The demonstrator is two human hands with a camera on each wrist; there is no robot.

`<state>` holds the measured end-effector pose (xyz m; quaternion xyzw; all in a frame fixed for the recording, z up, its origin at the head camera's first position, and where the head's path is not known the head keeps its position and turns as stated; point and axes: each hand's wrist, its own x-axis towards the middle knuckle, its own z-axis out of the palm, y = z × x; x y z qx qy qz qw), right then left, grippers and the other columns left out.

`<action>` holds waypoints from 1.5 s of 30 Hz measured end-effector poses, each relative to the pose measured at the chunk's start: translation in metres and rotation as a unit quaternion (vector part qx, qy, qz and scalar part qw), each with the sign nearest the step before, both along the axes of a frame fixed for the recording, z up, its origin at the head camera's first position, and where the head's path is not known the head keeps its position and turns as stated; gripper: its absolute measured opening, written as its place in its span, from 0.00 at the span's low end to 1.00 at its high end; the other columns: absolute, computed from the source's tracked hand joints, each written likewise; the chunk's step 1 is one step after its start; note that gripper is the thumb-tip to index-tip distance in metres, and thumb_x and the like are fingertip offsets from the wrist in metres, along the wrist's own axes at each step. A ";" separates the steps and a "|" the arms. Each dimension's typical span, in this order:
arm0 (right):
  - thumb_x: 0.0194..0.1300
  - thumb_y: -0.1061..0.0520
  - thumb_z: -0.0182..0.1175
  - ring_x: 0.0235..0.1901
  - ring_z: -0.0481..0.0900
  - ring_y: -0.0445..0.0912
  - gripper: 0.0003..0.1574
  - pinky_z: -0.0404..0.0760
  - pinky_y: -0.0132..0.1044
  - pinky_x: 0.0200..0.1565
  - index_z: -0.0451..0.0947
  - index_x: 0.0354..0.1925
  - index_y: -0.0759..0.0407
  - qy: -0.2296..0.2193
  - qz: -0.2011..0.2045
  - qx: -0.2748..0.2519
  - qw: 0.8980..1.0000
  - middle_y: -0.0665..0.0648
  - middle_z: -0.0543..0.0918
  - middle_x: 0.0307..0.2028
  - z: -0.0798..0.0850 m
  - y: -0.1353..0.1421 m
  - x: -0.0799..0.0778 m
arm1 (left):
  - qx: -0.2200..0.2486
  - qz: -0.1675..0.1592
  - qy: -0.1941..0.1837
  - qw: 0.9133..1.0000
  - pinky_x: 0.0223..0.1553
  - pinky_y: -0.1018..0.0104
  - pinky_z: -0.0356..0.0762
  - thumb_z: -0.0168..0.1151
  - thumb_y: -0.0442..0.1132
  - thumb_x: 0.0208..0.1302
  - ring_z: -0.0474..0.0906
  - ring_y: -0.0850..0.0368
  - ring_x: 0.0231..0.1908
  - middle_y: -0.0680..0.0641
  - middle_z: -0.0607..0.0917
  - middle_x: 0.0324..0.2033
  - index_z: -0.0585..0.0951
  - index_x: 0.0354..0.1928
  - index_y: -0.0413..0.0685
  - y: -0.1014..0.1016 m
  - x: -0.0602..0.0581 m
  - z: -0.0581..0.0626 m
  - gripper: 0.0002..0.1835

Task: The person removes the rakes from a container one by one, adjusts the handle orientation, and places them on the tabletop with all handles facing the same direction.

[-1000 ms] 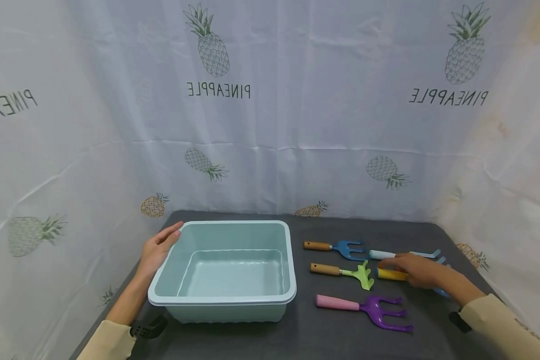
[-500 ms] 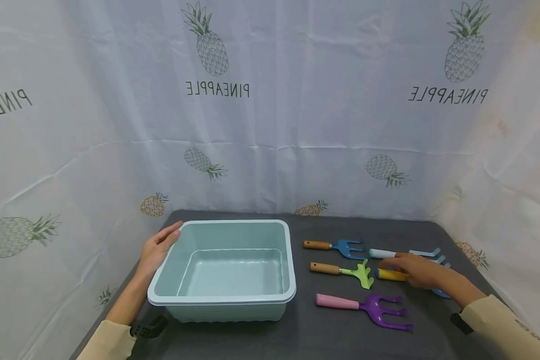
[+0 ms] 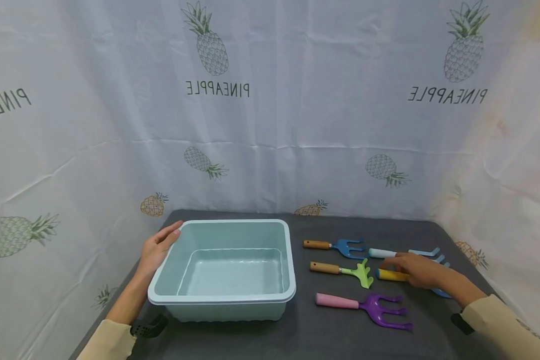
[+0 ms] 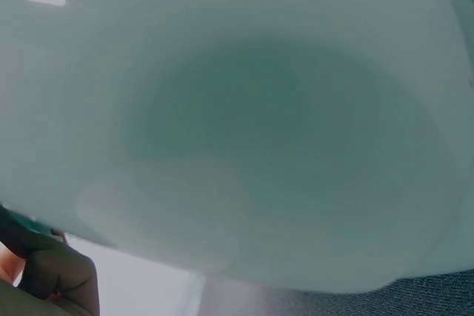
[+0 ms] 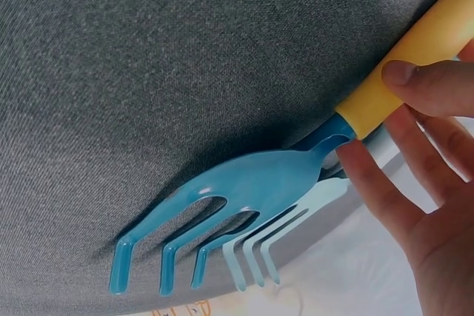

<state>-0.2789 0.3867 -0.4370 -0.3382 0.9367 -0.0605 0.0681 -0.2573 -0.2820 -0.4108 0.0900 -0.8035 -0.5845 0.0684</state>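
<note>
My left hand [image 3: 155, 252] grips the left rim of a pale green plastic basin [image 3: 220, 300], thumb at the edge. In the left wrist view the basin's outer wall [image 4: 259, 109] fills most of the picture, with curled fingers [image 4: 67, 275] at lower left. On the right, my right hand [image 3: 416, 270] holds the yellow handle of a small blue hand rake [image 3: 391, 275] between thumb and fingers. The right wrist view shows its bent blue tines over the dark cloth. Just behind lies a light blue hand rake [image 3: 381, 253], partly hidden by the hand.
Left of the right hand lie a blue garden fork [image 3: 317, 245] with a wooden handle and a green hand rake [image 3: 325, 268]. Nearer is a purple garden fork [image 3: 337, 301] with a pink handle. A pineapple-print curtain [image 3: 274, 115] surrounds the dark table [image 3: 342, 342].
</note>
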 end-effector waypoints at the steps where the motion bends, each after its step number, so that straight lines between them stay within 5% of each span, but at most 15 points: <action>1: 0.55 0.79 0.59 0.31 0.69 0.34 0.37 0.72 0.35 0.34 0.83 0.57 0.50 -0.002 0.000 -0.002 1.000 0.44 0.79 0.36 0.000 0.000 0.000 | 0.001 0.001 -0.001 1.000 0.45 0.81 0.78 0.55 0.62 0.75 0.75 0.85 0.44 0.43 0.71 0.75 0.70 0.76 0.54 0.000 0.000 0.000 0.34; 15: 0.51 0.81 0.54 0.36 0.78 0.36 0.42 0.82 0.41 0.40 0.82 0.58 0.49 -0.064 -0.038 0.000 0.997 0.47 0.85 0.45 0.009 -0.007 -0.001 | 0.006 -0.003 -0.005 1.000 0.45 0.82 0.78 0.54 0.63 0.76 0.74 0.83 0.46 0.45 0.70 0.76 0.69 0.77 0.54 0.001 0.002 0.002 0.35; 27: 0.61 0.74 0.61 0.30 0.72 0.35 0.30 0.73 0.33 0.31 0.78 0.59 0.55 -0.062 -0.022 -0.011 0.998 0.46 0.80 0.33 0.029 -0.019 -0.002 | 0.015 -0.003 -0.001 1.000 0.45 0.82 0.79 0.55 0.62 0.75 0.75 0.84 0.45 0.43 0.70 0.76 0.69 0.77 0.53 0.001 0.001 0.002 0.35; 34: 0.56 0.77 0.59 0.42 0.84 0.51 0.37 0.85 0.43 0.39 0.77 0.63 0.57 -0.071 -0.034 0.000 0.997 0.59 0.85 0.51 0.063 -0.037 -0.006 | 0.009 -0.006 -0.002 1.000 0.45 0.83 0.78 0.54 0.61 0.77 0.74 0.85 0.45 0.42 0.70 0.76 0.69 0.77 0.52 0.000 0.000 0.002 0.34; 40: 0.57 0.69 0.71 0.39 0.82 0.43 0.33 0.84 0.40 0.38 0.78 0.60 0.54 -0.036 -0.019 0.013 0.999 0.52 0.86 0.46 0.093 -0.057 -0.011 | 0.011 -0.009 0.001 1.000 0.45 0.83 0.78 0.55 0.60 0.77 0.74 0.85 0.45 0.43 0.70 0.76 0.69 0.77 0.52 0.000 0.001 0.002 0.34; 45: 0.58 0.69 0.69 0.39 0.80 0.41 0.31 0.83 0.38 0.40 0.79 0.60 0.54 -0.004 0.011 0.009 1.000 0.52 0.86 0.44 0.114 -0.078 -0.014 | 0.017 -0.010 0.000 1.000 0.45 0.83 0.78 0.54 0.60 0.77 0.75 0.85 0.45 0.42 0.69 0.76 0.69 0.77 0.52 0.001 0.001 0.003 0.34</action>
